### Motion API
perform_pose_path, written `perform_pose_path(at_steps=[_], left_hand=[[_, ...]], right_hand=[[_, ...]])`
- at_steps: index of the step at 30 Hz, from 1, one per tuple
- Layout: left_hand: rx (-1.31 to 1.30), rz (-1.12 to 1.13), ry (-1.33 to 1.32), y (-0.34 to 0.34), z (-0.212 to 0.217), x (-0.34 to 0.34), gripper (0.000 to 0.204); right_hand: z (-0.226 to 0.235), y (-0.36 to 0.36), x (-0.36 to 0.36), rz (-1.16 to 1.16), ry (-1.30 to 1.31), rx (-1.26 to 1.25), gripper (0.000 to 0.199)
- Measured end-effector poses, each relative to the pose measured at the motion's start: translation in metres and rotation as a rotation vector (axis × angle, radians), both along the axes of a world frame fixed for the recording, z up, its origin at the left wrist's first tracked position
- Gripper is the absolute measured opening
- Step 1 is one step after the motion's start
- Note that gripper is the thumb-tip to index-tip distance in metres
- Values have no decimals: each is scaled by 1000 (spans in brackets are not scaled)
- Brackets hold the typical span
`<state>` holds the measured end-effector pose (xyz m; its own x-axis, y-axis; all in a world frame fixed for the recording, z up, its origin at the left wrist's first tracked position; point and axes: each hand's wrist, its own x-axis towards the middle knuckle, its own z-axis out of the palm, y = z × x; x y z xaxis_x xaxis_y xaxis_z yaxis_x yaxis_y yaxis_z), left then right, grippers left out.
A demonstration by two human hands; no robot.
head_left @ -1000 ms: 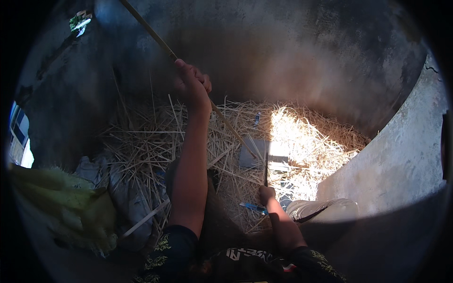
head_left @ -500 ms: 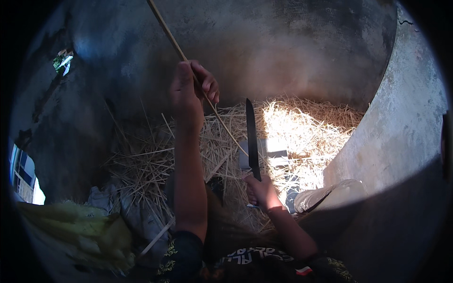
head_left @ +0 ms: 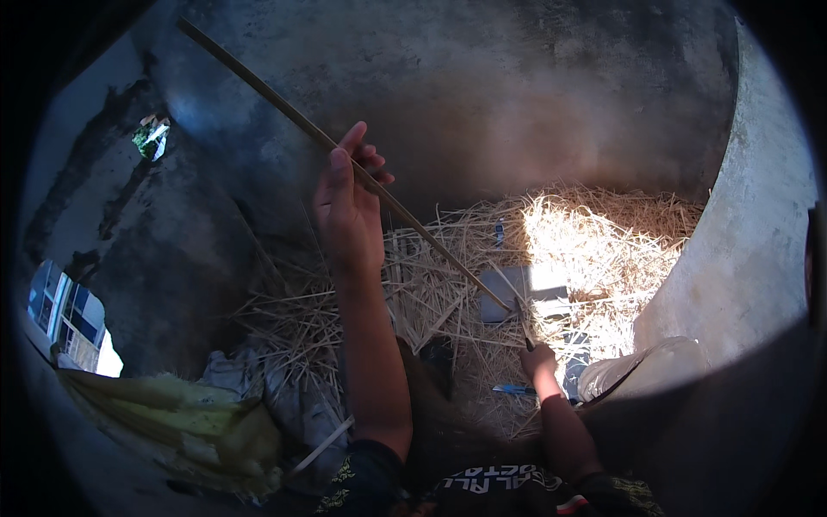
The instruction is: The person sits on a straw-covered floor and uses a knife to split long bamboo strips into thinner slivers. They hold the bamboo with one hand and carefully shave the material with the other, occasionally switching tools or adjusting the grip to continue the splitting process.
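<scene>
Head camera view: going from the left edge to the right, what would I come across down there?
Yellow-green cloth → left hand gripping a long thin stick → right hand holding a knife → sunlit straw → clear plastic bag → curved concrete wall.

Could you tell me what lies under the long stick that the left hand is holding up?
Beneath the stick lies a straw pile with a flat grey block near its lower end; the floor underneath is covered.

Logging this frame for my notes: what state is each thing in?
Left hand: raised, gripping the stick.
Stick: long, slanting down to the right hand.
Right hand: low, closed on a knife.
Knife: mostly hidden, blade at the stick's lower end.
Straw: loose pile, partly sunlit.
</scene>
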<state>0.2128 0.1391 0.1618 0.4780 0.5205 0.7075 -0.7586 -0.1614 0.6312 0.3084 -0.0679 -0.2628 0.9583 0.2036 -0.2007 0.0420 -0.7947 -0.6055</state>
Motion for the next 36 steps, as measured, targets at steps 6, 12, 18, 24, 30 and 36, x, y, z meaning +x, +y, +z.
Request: perform_pose_path(at_steps=[6, 12, 18, 24, 30, 36], left_hand=[[11, 71, 55, 3, 5, -7, 43], [-27, 63, 56, 10, -1, -12, 45], [-46, 115, 54, 12, -1, -8, 41], [39, 190, 114, 11, -2, -16, 41], [-24, 197, 229, 11, 2, -32, 40], [-106, 195, 232, 7, 7, -38, 33]], right_hand=[[21, 3, 8, -3, 250, 137, 52], [42, -2, -6, 69, 56, -295, 34], [8, -4, -15, 188, -152, -353, 34], [-46, -9, -53, 674, 141, -447, 37], [-50, -14, -50, 723, 142, -545, 44], [-34, -13, -55, 741, 98, -549, 39]])
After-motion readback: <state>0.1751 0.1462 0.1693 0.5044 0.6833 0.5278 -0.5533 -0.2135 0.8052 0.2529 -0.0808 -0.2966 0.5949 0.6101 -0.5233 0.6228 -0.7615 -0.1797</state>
